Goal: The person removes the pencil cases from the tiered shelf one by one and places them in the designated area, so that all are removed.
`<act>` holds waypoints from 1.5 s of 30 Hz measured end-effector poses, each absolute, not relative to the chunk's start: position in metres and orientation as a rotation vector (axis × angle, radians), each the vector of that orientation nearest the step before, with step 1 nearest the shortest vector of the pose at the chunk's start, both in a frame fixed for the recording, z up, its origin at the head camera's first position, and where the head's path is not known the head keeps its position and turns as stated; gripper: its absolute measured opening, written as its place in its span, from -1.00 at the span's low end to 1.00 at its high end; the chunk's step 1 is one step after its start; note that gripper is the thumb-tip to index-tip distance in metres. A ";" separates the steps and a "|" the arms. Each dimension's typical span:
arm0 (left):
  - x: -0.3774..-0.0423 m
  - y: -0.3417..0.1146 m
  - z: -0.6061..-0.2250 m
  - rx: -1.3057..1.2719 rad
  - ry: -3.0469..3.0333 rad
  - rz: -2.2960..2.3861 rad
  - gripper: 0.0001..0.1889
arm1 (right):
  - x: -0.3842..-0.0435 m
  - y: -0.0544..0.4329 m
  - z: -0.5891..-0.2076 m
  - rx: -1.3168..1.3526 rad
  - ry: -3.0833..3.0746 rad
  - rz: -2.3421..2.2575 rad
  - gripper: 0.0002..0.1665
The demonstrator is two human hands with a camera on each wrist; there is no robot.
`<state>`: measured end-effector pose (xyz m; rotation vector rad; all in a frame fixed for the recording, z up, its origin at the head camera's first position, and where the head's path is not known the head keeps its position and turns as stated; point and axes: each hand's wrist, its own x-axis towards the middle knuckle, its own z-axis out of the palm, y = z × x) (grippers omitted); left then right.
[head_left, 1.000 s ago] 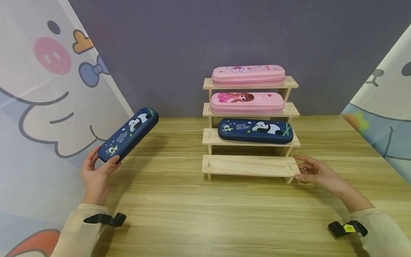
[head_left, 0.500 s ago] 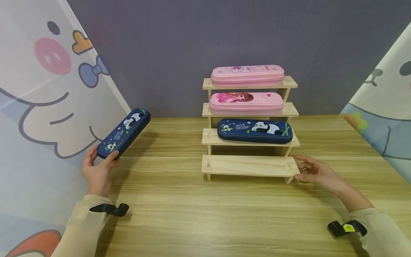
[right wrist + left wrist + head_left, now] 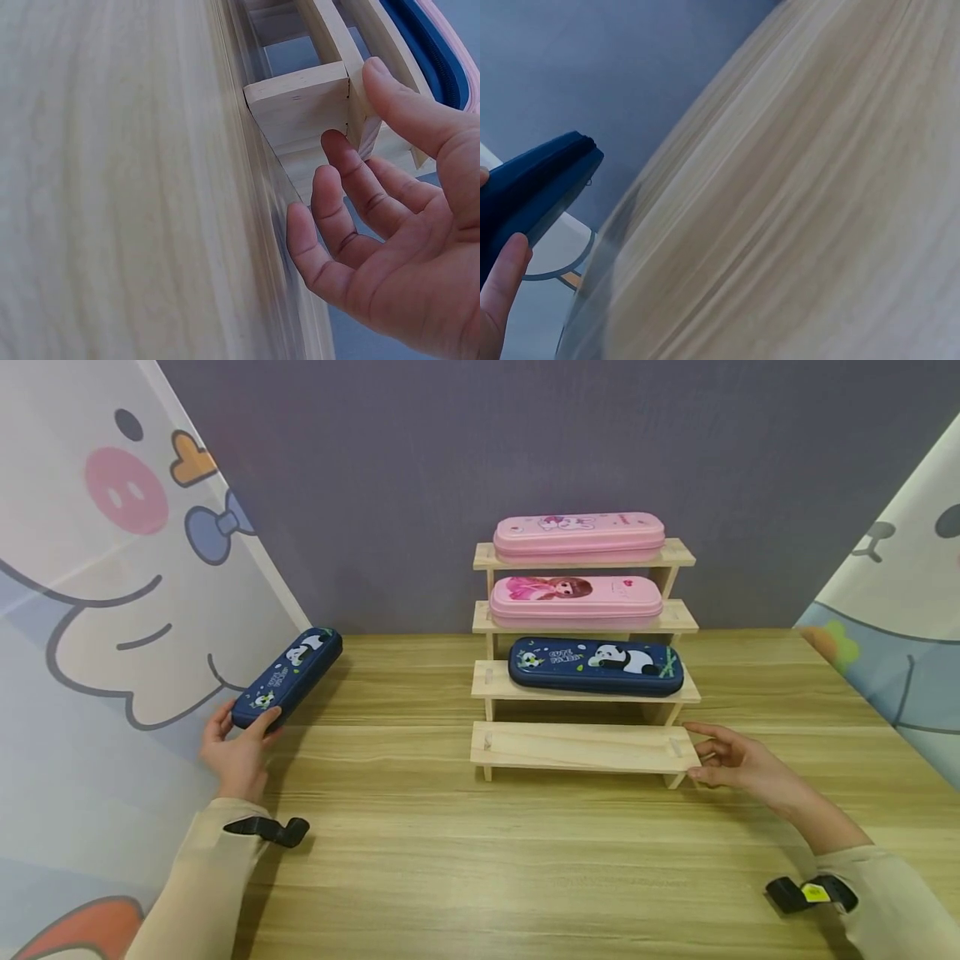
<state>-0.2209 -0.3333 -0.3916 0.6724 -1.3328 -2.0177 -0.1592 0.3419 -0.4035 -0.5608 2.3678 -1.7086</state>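
My left hand [image 3: 238, 758] grips the near end of a navy pencil case [image 3: 288, 677] with a panda print, thumb on the right side. The case slants away beside the left wall panel, and in the left wrist view its far part [image 3: 544, 184] shows its dark side. At the right end of the lowest board [image 3: 581, 747] of a wooden stepped rack, my right hand [image 3: 738, 764] holds the board's end between thumb and index finger. Its other fingers [image 3: 330, 217] are loosely bent in the right wrist view. Nothing lies on that lowest board.
On the rack's upper steps lie another navy panda pencil case [image 3: 596, 666], a pink case with a girl print [image 3: 577, 600] and a pink rabbit case [image 3: 581, 537]. A grey wall [image 3: 420, 485] backs the wooden table [image 3: 480, 860]; printed panels flank it.
The navy case in my left hand has moved down and to the left towards the table, beside the left panel. My left forearm has advanced. The right hand stays at the rack.
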 end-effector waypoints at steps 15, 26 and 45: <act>-0.227 -0.331 -0.403 0.785 -1.412 -2.005 -0.18 | -0.160 0.342 -0.404 -0.540 2.360 -1.715 -0.25; -0.219 -0.330 -0.403 0.872 -1.626 -2.032 -0.22 | -0.160 0.342 -0.404 -0.548 2.354 -1.726 -0.26; -0.216 -0.335 -0.409 0.896 -1.721 -2.052 -0.15 | -0.161 0.343 -0.404 -0.548 2.360 -1.708 -0.28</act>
